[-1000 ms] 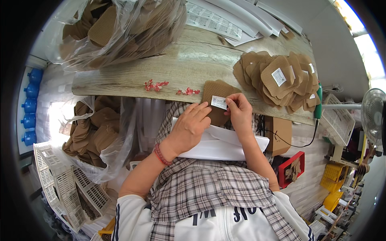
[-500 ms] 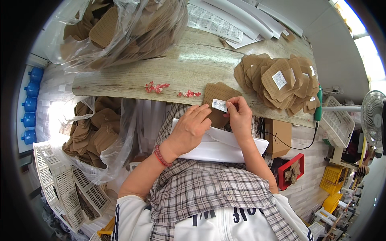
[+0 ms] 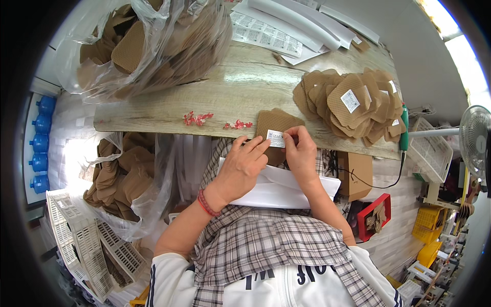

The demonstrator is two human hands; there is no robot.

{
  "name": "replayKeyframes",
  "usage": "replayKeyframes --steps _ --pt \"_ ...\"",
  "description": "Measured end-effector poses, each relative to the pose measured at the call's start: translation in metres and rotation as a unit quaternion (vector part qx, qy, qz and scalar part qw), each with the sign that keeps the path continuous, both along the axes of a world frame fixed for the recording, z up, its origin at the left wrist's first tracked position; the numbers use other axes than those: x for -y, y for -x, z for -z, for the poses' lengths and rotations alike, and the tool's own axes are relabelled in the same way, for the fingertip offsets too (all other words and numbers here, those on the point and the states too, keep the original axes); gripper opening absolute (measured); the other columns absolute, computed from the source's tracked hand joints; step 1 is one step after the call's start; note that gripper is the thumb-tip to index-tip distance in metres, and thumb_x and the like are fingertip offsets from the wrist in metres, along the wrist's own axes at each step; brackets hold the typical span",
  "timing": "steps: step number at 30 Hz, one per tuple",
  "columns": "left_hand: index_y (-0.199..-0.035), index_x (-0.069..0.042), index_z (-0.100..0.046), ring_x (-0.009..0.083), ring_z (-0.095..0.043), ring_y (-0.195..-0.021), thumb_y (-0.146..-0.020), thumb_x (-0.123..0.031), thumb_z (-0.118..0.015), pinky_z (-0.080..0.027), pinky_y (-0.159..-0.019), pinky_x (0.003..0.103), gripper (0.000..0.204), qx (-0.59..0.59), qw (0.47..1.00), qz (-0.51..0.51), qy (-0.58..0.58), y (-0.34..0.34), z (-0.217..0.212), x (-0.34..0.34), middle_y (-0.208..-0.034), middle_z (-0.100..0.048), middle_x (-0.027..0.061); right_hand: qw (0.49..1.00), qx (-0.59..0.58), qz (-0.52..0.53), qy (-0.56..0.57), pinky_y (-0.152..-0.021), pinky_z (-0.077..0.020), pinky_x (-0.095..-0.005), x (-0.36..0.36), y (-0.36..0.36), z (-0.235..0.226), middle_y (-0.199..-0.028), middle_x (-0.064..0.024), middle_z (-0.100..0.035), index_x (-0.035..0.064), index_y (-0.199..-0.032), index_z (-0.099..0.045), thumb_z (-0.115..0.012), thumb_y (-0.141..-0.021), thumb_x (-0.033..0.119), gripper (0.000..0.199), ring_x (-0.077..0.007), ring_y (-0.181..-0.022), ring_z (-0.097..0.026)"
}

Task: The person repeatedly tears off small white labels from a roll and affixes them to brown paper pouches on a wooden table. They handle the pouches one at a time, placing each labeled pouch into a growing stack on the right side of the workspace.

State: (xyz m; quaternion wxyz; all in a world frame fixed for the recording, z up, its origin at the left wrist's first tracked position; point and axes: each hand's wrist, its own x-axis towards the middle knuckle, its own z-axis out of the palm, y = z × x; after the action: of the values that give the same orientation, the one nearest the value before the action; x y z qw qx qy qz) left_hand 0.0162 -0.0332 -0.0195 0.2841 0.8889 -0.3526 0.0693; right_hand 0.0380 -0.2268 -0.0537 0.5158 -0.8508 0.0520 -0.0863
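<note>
A brown textured pad with rounded corners [image 3: 279, 117] lies at the table's near edge, its lower part over my lap. On it is a white printed label [image 3: 276, 138]. My right hand [image 3: 300, 154] pinches the label's right edge between thumb and forefinger. Stretched fingers of my left hand [image 3: 239, 170] rest at the label's left edge and on the pad. White label backing sheets [image 3: 279, 193] lie across my lap beneath both wrists. To the right on the table is a heap of similar brown pads [image 3: 337, 110], several bearing white labels.
Clear plastic bags of brown pads stand on the table [image 3: 197, 56] and below it [image 3: 158, 197]. Red scraps [image 3: 197, 118] lie along the near edge, paper sheets [image 3: 302, 25] at the back. A green-handled tool [image 3: 404, 128] hangs at the right edge, near a fan [image 3: 473, 140].
My right hand has risen slightly, still pinching the label's right edge. My left fingers stay at its left side. The whole view has shifted a little.
</note>
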Motion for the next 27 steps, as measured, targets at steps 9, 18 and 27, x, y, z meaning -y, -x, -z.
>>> replayKeyframes --steps 9,18,27 --pt "-0.087 -0.001 -0.064 0.0304 -0.056 -0.126 -0.084 -0.005 -0.065 -0.036 -0.108 0.052 0.006 0.019 0.999 -0.012 -0.039 0.0 -0.001 0.004 -0.132 -0.064 0.0137 0.961 0.056 -0.019 0.271 -0.06 -0.0541 -0.0427 -0.009 0.004 -0.014 -0.092 -0.0107 -0.06 0.006 -0.1 -0.057 -0.066 -0.09 0.01 0.014 -0.0341 -0.075 -0.066" --pt "-0.086 0.0 -0.064 0.0303 -0.055 -0.126 -0.083 -0.006 -0.066 -0.034 -0.108 0.051 0.007 0.019 0.999 -0.015 -0.04 0.0 0.001 0.008 -0.131 -0.064 0.0142 0.941 0.098 0.055 0.319 -0.062 -0.0569 -0.0428 -0.004 0.0 -0.001 -0.108 -0.0121 -0.058 0.0086 -0.12 -0.057 -0.063 -0.087 0.004 0.034 -0.034 -0.083 -0.068" --pt "-0.085 -0.001 -0.062 0.0336 -0.052 -0.13 -0.085 -0.008 -0.066 -0.032 -0.109 0.054 0.008 0.016 0.999 -0.025 -0.027 -0.006 0.003 0.012 -0.136 -0.06 0.018 0.976 0.079 0.07 0.188 -0.073 -0.0545 -0.0424 0.026 -0.011 -0.008 -0.105 -0.0085 -0.063 0.0113 -0.105 -0.07 -0.069 -0.09 0.015 0.016 -0.0311 -0.088 -0.068"
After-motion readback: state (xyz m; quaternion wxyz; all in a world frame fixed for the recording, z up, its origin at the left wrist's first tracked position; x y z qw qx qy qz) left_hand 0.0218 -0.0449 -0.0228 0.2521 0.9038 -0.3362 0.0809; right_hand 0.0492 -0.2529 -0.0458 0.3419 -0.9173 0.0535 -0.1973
